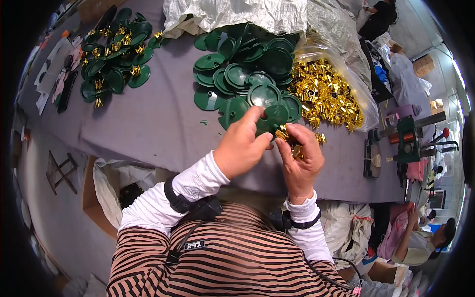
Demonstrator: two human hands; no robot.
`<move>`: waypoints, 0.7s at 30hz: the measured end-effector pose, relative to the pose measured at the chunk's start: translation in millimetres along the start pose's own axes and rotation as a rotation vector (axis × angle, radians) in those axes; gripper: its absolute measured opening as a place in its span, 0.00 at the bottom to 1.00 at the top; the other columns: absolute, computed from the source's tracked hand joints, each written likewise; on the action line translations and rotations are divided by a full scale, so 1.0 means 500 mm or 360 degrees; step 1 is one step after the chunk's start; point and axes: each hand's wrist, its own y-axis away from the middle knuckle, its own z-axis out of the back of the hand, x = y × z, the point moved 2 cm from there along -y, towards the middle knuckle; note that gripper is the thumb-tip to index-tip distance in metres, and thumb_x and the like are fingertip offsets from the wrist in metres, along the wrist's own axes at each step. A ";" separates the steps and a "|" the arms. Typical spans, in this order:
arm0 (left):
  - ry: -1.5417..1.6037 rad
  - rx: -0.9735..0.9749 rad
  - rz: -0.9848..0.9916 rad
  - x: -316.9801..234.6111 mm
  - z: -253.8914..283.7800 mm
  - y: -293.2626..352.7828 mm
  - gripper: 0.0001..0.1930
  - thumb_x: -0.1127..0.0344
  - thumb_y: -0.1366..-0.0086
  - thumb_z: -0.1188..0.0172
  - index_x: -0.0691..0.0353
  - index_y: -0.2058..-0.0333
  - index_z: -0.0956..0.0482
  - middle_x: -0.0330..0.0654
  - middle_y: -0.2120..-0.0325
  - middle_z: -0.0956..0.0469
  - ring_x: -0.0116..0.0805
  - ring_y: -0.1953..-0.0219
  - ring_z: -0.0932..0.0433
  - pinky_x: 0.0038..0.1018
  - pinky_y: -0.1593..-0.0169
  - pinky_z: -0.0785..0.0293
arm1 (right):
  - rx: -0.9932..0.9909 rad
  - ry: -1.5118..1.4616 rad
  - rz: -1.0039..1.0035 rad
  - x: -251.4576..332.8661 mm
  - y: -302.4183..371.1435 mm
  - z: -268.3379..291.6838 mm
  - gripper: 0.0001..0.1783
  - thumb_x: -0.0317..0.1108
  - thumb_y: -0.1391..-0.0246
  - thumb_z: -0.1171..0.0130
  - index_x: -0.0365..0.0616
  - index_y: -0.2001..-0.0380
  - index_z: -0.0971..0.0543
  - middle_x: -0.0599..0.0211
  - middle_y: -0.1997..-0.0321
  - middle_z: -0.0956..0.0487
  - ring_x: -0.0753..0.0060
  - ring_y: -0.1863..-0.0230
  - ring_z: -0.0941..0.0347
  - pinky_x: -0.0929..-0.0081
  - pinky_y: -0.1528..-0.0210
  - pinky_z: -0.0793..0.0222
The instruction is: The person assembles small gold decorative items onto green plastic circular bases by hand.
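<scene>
Head view: left hand (242, 147) grips a green disc (278, 116), right hand (303, 161) pinches a gold clip (282, 132) at the disc's rim.
The disc sits over the table (163, 116), before the pile (236, 75); steadying it while the right squares the thin clip, without bending it, seems wisest.

This looks like an assembly workshop, shown by the cloth-covered bench (161, 106) heaped with many alike green discs (237, 75) and shiny gold pieces (326, 91), a green lever-handled machine (407, 127) at its right end, pale sacks (341, 225) below, and other people (415, 247) beyond.
</scene>
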 end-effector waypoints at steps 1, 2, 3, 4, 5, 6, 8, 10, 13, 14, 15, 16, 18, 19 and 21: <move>0.0007 -0.0007 0.0006 0.002 0.000 0.003 0.19 0.77 0.37 0.48 0.68 0.48 0.39 0.45 0.55 0.26 0.30 0.58 0.22 0.27 0.59 0.19 | 0.0032 0.0135 0.0128 0.002 0.000 -0.003 0.18 0.19 0.58 0.32 0.38 0.60 0.21 0.56 0.57 0.21 0.64 0.60 0.22 0.74 0.58 0.25; -0.0284 -0.0050 -0.0041 -0.002 0.001 0.006 0.18 0.77 0.37 0.48 0.69 0.48 0.39 0.46 0.56 0.25 0.30 0.60 0.22 0.27 0.60 0.19 | 0.0033 0.0211 0.0214 0.003 -0.001 -0.005 0.18 0.19 0.59 0.32 0.39 0.61 0.21 0.55 0.58 0.21 0.60 0.61 0.22 0.73 0.59 0.25; -0.0575 -0.0100 -0.0090 -0.005 0.002 0.008 0.18 0.76 0.37 0.48 0.70 0.48 0.38 0.46 0.58 0.25 0.29 0.62 0.21 0.26 0.61 0.20 | 0.0048 0.0208 0.0216 0.000 -0.001 -0.002 0.18 0.19 0.59 0.32 0.39 0.61 0.21 0.55 0.58 0.21 0.60 0.61 0.22 0.73 0.59 0.25; -0.0657 -0.0107 -0.0163 -0.009 0.001 0.011 0.18 0.76 0.37 0.48 0.71 0.49 0.38 0.48 0.61 0.24 0.29 0.65 0.21 0.26 0.61 0.20 | 0.0106 0.0347 0.0386 0.000 0.000 0.001 0.18 0.19 0.59 0.32 0.39 0.61 0.21 0.55 0.58 0.20 0.60 0.61 0.22 0.72 0.59 0.25; -0.0649 -0.0122 -0.0161 -0.017 0.000 0.013 0.18 0.76 0.37 0.48 0.71 0.49 0.38 0.48 0.61 0.24 0.29 0.65 0.21 0.26 0.61 0.20 | 0.0163 0.0485 0.0558 0.001 0.003 0.000 0.18 0.19 0.59 0.32 0.39 0.61 0.21 0.55 0.59 0.20 0.59 0.60 0.22 0.72 0.59 0.25; -0.0478 -0.0064 -0.0025 -0.026 -0.004 0.012 0.18 0.77 0.37 0.48 0.71 0.50 0.39 0.48 0.61 0.24 0.29 0.65 0.21 0.26 0.61 0.20 | 0.0136 0.0480 0.0599 0.003 0.007 0.001 0.18 0.19 0.60 0.31 0.40 0.61 0.21 0.55 0.58 0.20 0.61 0.61 0.22 0.72 0.59 0.24; -0.0299 -0.0014 0.0108 -0.028 -0.003 0.011 0.18 0.77 0.38 0.48 0.71 0.50 0.39 0.48 0.61 0.24 0.28 0.64 0.22 0.26 0.61 0.20 | 0.0134 0.0339 0.0426 0.000 0.013 0.006 0.18 0.19 0.60 0.31 0.40 0.62 0.21 0.55 0.58 0.20 0.62 0.61 0.22 0.73 0.60 0.24; -0.0394 0.0065 0.0107 -0.023 0.000 0.012 0.17 0.76 0.38 0.47 0.71 0.51 0.39 0.49 0.60 0.25 0.28 0.64 0.22 0.25 0.61 0.20 | 0.0118 0.0137 0.0188 -0.002 0.017 0.007 0.16 0.20 0.56 0.32 0.39 0.61 0.21 0.58 0.58 0.20 0.70 0.61 0.22 0.76 0.60 0.26; 0.0406 -0.0023 0.0310 0.004 -0.009 0.008 0.18 0.75 0.38 0.46 0.71 0.52 0.39 0.47 0.62 0.25 0.27 0.66 0.22 0.25 0.62 0.20 | 0.0065 -0.0464 -0.0644 -0.023 0.041 0.008 0.15 0.22 0.52 0.33 0.37 0.59 0.21 0.62 0.58 0.20 0.74 0.60 0.23 0.79 0.59 0.27; 0.0408 -0.0026 0.0311 0.015 -0.008 0.010 0.18 0.75 0.38 0.46 0.71 0.52 0.39 0.47 0.62 0.25 0.27 0.66 0.22 0.25 0.62 0.20 | 0.0088 -0.0533 -0.0681 -0.020 0.038 0.006 0.15 0.24 0.50 0.34 0.36 0.58 0.22 0.66 0.59 0.20 0.79 0.60 0.25 0.81 0.59 0.29; 0.0347 -0.0035 0.0277 0.023 -0.008 0.010 0.17 0.75 0.38 0.46 0.71 0.52 0.39 0.46 0.65 0.24 0.27 0.68 0.22 0.26 0.63 0.21 | 0.0088 -0.0532 -0.0682 -0.022 0.037 0.006 0.15 0.24 0.50 0.34 0.36 0.58 0.22 0.66 0.59 0.20 0.79 0.60 0.25 0.81 0.59 0.29; 0.0285 -0.0045 0.0243 0.026 -0.006 0.011 0.17 0.74 0.38 0.46 0.70 0.52 0.39 0.45 0.68 0.24 0.27 0.70 0.22 0.27 0.65 0.21 | 0.0100 -0.0454 -0.0648 -0.025 0.037 0.006 0.15 0.23 0.51 0.34 0.36 0.58 0.22 0.64 0.59 0.20 0.77 0.61 0.24 0.80 0.59 0.28; -0.0143 -0.0003 0.0069 0.007 -0.003 0.016 0.17 0.75 0.38 0.46 0.70 0.53 0.39 0.47 0.71 0.24 0.33 0.72 0.21 0.30 0.67 0.23 | 0.0116 -0.0377 -0.0616 -0.025 0.034 0.008 0.16 0.23 0.52 0.33 0.36 0.58 0.22 0.63 0.59 0.19 0.75 0.61 0.23 0.79 0.59 0.28; -0.0571 0.0039 -0.0107 -0.003 -0.003 0.018 0.17 0.76 0.39 0.46 0.70 0.53 0.39 0.49 0.74 0.24 0.39 0.75 0.20 0.34 0.69 0.24 | 0.0150 -0.0072 -0.0348 -0.015 0.028 0.011 0.16 0.23 0.53 0.33 0.36 0.59 0.22 0.61 0.60 0.19 0.72 0.62 0.23 0.78 0.60 0.27; -0.0817 0.0013 -0.0261 0.003 -0.013 0.024 0.16 0.76 0.40 0.47 0.70 0.54 0.39 0.53 0.75 0.24 0.47 0.74 0.21 0.37 0.71 0.26 | 0.0186 0.0229 -0.0080 -0.002 0.022 0.010 0.16 0.23 0.54 0.33 0.36 0.59 0.22 0.59 0.60 0.19 0.69 0.62 0.22 0.77 0.60 0.27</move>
